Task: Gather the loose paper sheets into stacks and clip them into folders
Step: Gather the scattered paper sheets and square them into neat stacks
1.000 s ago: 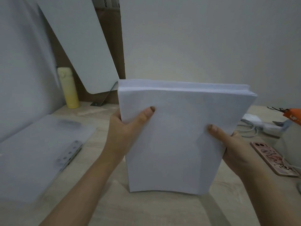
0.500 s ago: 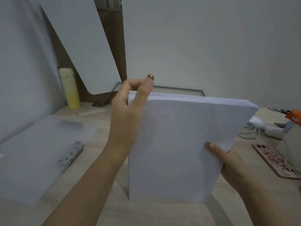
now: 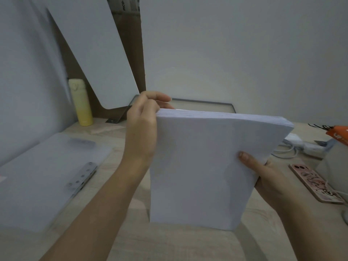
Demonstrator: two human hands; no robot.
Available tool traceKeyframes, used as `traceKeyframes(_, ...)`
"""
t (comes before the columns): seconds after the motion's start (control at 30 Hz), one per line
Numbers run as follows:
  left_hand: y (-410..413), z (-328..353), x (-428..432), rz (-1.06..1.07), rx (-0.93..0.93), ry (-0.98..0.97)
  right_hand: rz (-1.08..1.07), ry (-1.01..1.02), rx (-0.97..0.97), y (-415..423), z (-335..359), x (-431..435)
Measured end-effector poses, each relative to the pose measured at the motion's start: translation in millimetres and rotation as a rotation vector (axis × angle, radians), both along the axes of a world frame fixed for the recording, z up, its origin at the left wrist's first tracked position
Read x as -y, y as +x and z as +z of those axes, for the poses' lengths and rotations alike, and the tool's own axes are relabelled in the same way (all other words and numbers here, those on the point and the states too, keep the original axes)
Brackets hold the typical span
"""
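Note:
A thick stack of white paper (image 3: 203,166) stands upright on its bottom edge on the wooden desk (image 3: 169,245), tilted a little away from me. My right hand (image 3: 267,178) grips its right edge, thumb across the front sheet. My left hand (image 3: 145,125) is at the stack's top left corner, fingers curled over the top edge. A translucent folder (image 3: 37,178) with a metal clip bar (image 3: 82,178) lies flat at the left.
A yellow bottle (image 3: 80,102) stands at the back left by a leaning white board (image 3: 94,53). A pink phone (image 3: 316,182), white charger and cable (image 3: 297,146) and an orange item (image 3: 339,134) lie at the right. A flat framed panel (image 3: 203,107) sits behind the stack.
My left hand has let go of the stack's left side and risen to its top left corner. The stack has sunk slightly and tipped back; my right hand has kept its grip.

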State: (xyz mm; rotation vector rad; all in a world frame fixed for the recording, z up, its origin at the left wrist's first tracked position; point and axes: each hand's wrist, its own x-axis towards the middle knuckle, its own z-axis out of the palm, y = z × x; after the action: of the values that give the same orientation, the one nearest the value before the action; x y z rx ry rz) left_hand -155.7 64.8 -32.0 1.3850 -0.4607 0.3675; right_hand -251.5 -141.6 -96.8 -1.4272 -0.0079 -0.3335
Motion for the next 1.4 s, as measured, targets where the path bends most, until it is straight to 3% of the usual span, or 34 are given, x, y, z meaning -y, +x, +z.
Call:
traceKeyframes(0.3,-7,10,6,0.130,0.132,-0.033,-0.038,0.071,0.082,7,9,-7)
traceKeyframes(0.53,-3,-10,-2,0.063,-0.039,-0.004,-0.005,0.006,-0.036,8,-18,-7)
traceKeyframes(0.6,0,2,-2,0.126,0.058,0.094,0.000,0.030,-0.035,8,-16,-9)
traceKeyframes(0.7,-8,24,4,0.477,0.573,0.466,-0.007,0.043,-0.031,6,-14,-11)
traceKeyframes(0.77,-21,38,20,0.444,0.832,0.756,-0.013,0.028,-0.023,6,-14,-12)
traceKeyframes(0.83,-30,45,41,0.248,0.813,1.121,-0.009,0.025,-0.022,5,-14,-12)
traceKeyframes(0.9,-26,46,56,0.132,0.731,1.339,0.004,0.022,-0.028,4,-12,-12)
traceKeyframes(1.1,-12,54,53,-0.068,0.657,1.324,0.033,0.005,-0.050,4,-12,-9)
traceKeyframes(1.2,-7,58,47,-0.062,0.562,1.344,0.038,0.004,-0.059,5,-14,-6)
traceKeyframes(1.4,-7,56,46,-0.075,0.633,1.371,0.046,0.011,-0.081,6,-17,-5)
